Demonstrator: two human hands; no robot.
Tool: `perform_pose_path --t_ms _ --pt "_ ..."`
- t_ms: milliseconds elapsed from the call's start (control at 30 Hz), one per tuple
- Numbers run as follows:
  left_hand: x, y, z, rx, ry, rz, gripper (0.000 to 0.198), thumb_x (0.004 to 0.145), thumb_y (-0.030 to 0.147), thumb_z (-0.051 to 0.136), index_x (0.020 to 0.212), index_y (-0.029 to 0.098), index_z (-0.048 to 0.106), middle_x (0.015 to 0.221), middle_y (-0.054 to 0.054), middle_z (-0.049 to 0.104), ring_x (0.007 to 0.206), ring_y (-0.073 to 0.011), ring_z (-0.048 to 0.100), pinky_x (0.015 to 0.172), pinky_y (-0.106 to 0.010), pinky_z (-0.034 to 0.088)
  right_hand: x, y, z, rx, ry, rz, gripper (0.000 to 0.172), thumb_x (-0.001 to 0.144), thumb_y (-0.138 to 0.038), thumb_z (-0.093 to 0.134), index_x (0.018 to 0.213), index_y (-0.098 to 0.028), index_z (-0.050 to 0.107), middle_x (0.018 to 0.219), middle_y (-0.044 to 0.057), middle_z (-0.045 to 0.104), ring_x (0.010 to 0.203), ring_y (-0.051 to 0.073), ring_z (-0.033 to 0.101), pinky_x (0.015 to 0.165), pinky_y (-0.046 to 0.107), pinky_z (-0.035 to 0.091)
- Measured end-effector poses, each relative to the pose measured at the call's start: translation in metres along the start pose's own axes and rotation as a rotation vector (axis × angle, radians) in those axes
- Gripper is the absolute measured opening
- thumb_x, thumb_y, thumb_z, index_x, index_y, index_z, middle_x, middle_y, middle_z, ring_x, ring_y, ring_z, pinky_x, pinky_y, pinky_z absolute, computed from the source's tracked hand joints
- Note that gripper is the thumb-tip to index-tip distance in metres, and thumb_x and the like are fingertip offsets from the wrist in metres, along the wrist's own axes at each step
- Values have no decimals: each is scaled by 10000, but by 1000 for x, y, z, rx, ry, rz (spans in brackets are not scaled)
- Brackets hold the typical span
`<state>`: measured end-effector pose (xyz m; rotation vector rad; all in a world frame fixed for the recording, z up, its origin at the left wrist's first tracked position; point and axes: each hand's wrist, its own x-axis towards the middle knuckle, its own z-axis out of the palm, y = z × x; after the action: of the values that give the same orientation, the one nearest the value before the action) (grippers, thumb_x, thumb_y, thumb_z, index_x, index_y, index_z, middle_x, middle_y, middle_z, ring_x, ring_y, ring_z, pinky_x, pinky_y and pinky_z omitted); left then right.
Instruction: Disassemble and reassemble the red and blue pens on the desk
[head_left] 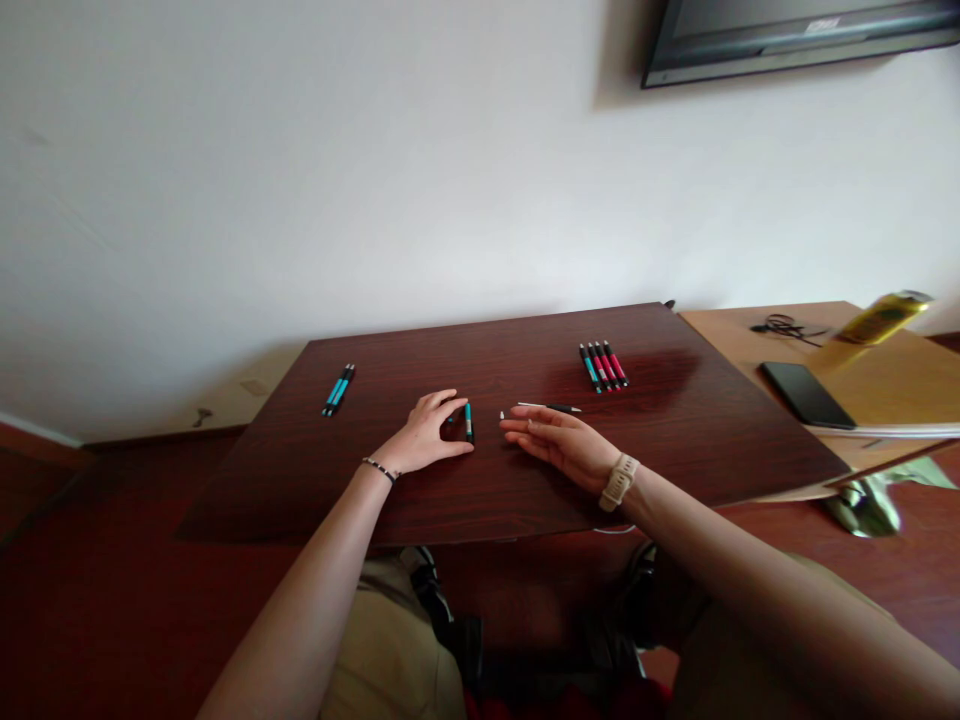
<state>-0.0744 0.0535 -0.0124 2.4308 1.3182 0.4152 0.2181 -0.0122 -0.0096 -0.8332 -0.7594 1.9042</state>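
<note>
My left hand [431, 435] hovers low over the dark wooden table, thumb and fingers spread around a teal pen barrel [469, 421]; I cannot tell whether they touch it. Another small teal piece shows partly behind those fingers. To the right, my right hand [559, 442] is palm-up with its fingers stretched out, holding nothing. Just off its fingertips a small white tip piece [502, 415] stands on the table. Beyond that hand lies a thin white-and-black pen part [551, 407], partly covered by the fingers.
Two teal pens [339, 390] lie at the table's left. Several teal and pink pens [603, 366] are lined up at the back right. A lighter side table [727, 335] holds a black phone [806, 394], a cable [787, 327] and a yellow can [889, 318]. A wall stands behind.
</note>
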Motion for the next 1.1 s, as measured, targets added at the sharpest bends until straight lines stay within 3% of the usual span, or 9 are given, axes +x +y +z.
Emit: perform_pose_path --t_ms 200,367,467,567,633,733,967,1100 --pt "-1 5 -3 -28 75 51 777 813 462 859 1500 282 544 1618 -125 442 1515 -349 386 1265 -562 347 -2 -3 5 -76 -4 9 362 937 -260 754 1275 -181 650 1290 127 761 989 146 765 917 253 600" --pt "-2 39 -15 -100 306 224 353 980 319 698 1326 267 655 1417 -83 626 1370 -266 540 1208 -496 427 -2 1 10 -336 -89 -151 402 989 -391 687 1345 -221 606 1237 97 779 838 136 663 791 290 555" --pt "-5 67 -15 -185 280 320 221 1009 282 666 1226 258 697 1261 -68 703 1227 -235 627 1111 -438 505 -2 7 12 -471 -184 -262 476 1015 -416 647 1435 -226 529 1032 59 785 797 147 607 765 303 509" --pt "-8 85 -8 -237 223 372 167 1014 264 663 1171 243 715 1190 -70 728 1166 -229 651 1069 -423 525 -3 11 14 -583 -220 -319 577 1038 -427 606 1538 -211 416 754 -32 646 682 140 547 662 280 446" --pt "-9 89 -4 -261 209 365 139 1024 261 648 1139 233 721 1155 -73 734 1145 -230 655 1053 -422 528 -5 12 15 -627 -233 -341 625 1059 -429 560 1593 -198 330 704 -56 575 645 138 525 634 276 427" --pt "-8 86 -2 -306 193 340 111 1037 265 629 1074 228 727 1104 -65 738 1107 -221 664 1030 -406 527 -8 12 18 -661 -260 -367 638 1081 -420 506 1626 -194 263 740 -39 595 673 146 554 672 292 461" --pt "-5 85 -3 -360 193 327 45 1000 250 683 1010 224 719 1078 -53 721 1056 -207 672 995 -378 533 -9 14 18 -675 -282 -391 589 1094 -398 468 1623 -222 279 858 13 678 749 164 626 724 323 519" --pt "-1 80 -3 -233 253 287 56 1013 218 644 991 222 695 1074 -52 712 1065 -215 650 1002 -400 519 -6 15 15 -676 -224 -396 585 1043 -364 568 1576 -251 354 1109 72 732 776 155 664 753 338 554"
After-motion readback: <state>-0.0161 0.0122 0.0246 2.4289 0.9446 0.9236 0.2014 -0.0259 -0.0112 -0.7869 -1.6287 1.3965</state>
